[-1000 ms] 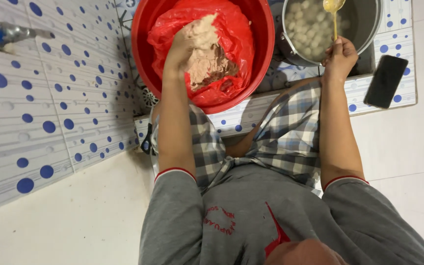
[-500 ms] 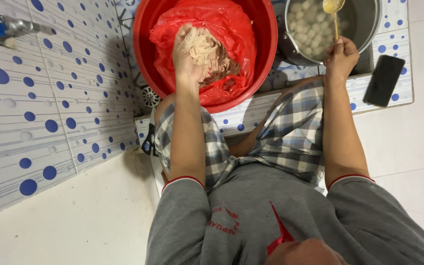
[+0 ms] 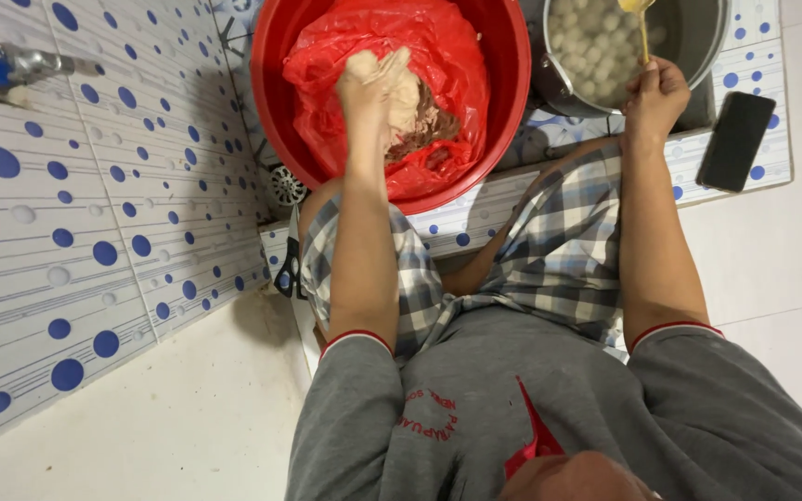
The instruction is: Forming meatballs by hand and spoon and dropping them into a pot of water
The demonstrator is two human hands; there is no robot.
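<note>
A red basin (image 3: 276,111) lined with a red plastic bag (image 3: 327,56) holds a pale brownish paste (image 3: 424,121). My left hand (image 3: 371,82) is in the basin, fingers closed around a lump of that paste. My right hand (image 3: 653,97) grips the thin handle of a yellow spoon (image 3: 640,20) over a metal pot (image 3: 712,42) filled with several small pale balls (image 3: 591,37) in water.
A black phone (image 3: 737,139) lies on the dotted tile ledge right of the pot. A tiled wall with blue dots (image 3: 76,241) rises on the left, with a tap (image 3: 11,67) at its top. My knees in checked shorts (image 3: 559,250) are below the basin. A round drain (image 3: 282,184) sits beside the basin.
My left hand has drawn back from the far side of the paste and closed on a lump of it. My right hand keeps the spoon over the pot.
</note>
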